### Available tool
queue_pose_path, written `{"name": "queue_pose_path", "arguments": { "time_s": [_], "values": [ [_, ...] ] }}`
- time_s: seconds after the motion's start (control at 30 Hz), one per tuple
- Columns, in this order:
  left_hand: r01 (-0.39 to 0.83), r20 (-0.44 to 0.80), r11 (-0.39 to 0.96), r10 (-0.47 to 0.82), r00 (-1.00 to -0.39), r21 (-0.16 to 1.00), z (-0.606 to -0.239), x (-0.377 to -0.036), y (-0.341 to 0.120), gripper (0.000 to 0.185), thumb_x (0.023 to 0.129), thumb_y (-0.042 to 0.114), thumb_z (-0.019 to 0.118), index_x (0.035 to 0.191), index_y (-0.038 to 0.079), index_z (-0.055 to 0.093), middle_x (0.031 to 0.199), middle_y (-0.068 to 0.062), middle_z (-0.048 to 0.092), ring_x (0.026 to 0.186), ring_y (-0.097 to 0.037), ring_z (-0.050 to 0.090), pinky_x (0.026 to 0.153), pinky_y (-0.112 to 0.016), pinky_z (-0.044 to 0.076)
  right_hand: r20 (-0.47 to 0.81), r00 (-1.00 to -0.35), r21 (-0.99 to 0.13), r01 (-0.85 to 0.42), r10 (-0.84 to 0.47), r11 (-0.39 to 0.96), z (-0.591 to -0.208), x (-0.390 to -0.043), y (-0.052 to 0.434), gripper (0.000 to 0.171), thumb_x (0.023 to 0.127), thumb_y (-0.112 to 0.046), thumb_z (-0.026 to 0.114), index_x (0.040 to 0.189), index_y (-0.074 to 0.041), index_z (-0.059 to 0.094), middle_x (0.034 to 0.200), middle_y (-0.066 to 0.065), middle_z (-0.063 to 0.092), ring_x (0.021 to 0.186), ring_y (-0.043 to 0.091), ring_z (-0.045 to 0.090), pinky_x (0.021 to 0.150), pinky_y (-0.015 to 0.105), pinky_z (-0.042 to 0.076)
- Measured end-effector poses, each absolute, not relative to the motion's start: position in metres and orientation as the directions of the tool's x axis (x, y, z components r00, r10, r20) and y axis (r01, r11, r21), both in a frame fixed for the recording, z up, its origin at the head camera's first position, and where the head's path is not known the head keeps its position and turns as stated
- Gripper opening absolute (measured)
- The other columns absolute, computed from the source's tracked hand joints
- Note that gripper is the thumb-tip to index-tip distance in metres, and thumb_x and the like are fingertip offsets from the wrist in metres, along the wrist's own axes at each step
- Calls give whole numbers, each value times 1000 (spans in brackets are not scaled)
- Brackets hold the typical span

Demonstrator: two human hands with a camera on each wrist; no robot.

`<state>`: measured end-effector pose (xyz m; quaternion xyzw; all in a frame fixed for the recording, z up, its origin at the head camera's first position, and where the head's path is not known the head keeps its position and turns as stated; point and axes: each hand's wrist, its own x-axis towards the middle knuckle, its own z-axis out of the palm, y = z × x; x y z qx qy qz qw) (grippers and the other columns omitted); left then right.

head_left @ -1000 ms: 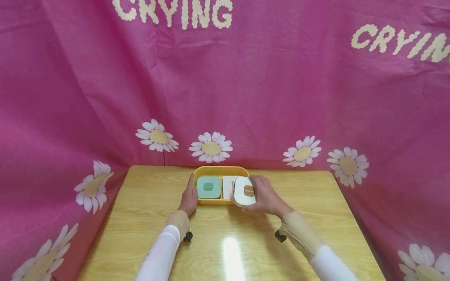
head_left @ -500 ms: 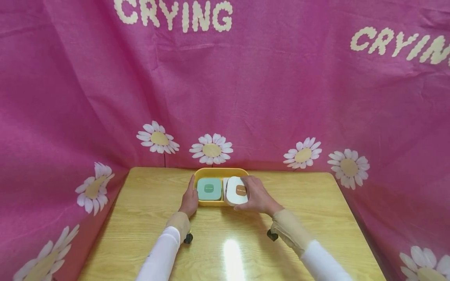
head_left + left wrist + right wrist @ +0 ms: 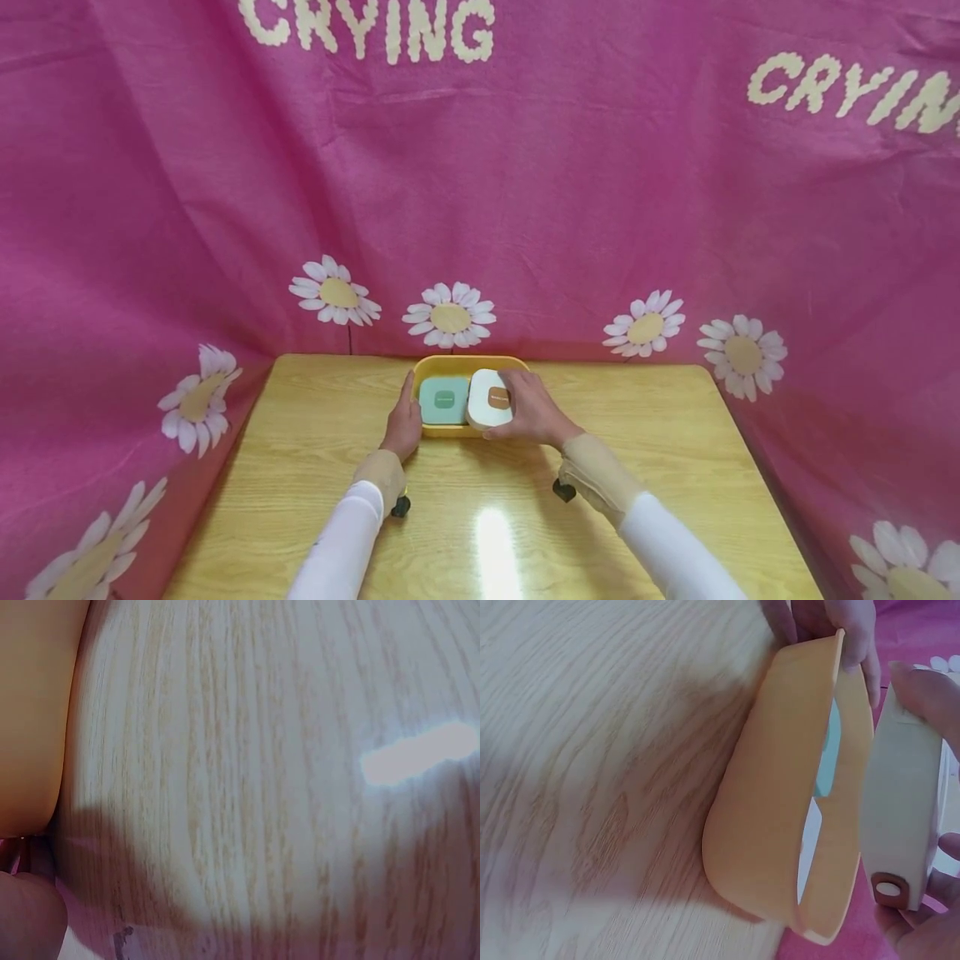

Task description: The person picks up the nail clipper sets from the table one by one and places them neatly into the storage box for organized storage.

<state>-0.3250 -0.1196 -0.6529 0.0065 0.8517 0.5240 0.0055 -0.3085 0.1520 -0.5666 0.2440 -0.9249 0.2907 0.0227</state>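
A yellow bin [image 3: 471, 359] sits near the table's back edge. My left hand [image 3: 402, 425] grips its left end; in the right wrist view, fingers of that hand [image 3: 844, 619] lie over the rim. In the bin's left part rests a mint-green box [image 3: 441, 410] with rounded corners. My right hand [image 3: 536, 412] holds a white rounded box [image 3: 482, 407] with a brown label above the bin's right part. From the right wrist, this white box [image 3: 900, 802] shows a brown tab with a white button. Beneath it, a white printed item [image 3: 808, 840] is inside the bin, hidden from the head view.
The wooden table [image 3: 315, 500] reflects a bright light strip near its front. A pink cloth [image 3: 562, 183] with daisies and lettering hangs behind it and along both sides. A small black device [image 3: 564, 490] is at my right wrist.
My right hand has moved left with the white box, from the bin's right end toward the mint-green box, covering the white printed item. My left hand has stayed at the bin's left end.
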Motion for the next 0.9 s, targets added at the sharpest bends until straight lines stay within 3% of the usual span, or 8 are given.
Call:
{"name": "queue_pose_path", "arguments": {
  "time_s": [0.23, 0.47, 0.57, 0.9],
  "values": [
    [2, -1, 453, 7, -1000, 892, -654, -328, -123, 63, 109, 7, 34, 169, 12, 16, 169, -23, 30, 151, -44, 35, 126, -57, 26, 182, -884, -543, -455, -430, 706, -576, -325, 130, 105, 60, -41, 101, 143, 0, 52, 136, 16, 60, 133, 35, 50, 118, 51, 36],
    [-17, -20, 442, 1, -1000, 897, -658, -329, -123, 63, 110, 10, 34, 169, 15, 15, 169, -22, 29, 153, -44, 33, 126, -57, 25, 130, -899, -547, -417, -418, 726, -586, -333, 110, 104, 64, -46, 100, 144, -1, 50, 128, 13, 60, 126, 32, 51, 111, 49, 43],
    [-22, -19, 444, -11, -1000, 896, -658, -329, -122, 63, 110, 10, 34, 169, 15, 15, 169, -22, 29, 153, -43, 34, 126, -58, 26, 125, -903, -546, -408, -411, 731, -585, -335, 105, 106, 66, -49, 98, 147, -2, 49, 133, 14, 59, 129, 32, 51, 113, 48, 44],
    [-13, -17, 463, 4, -1000, 886, -655, -327, -123, 62, 110, 10, 35, 169, 15, 16, 165, -26, 35, 149, -45, 38, 125, -58, 28, 145, -899, -492, -428, -414, 758, -589, -342, 89, 100, 66, -51, 97, 141, -4, 52, 112, 7, 58, 109, 26, 51, 94, 41, 48]
  ]
}}
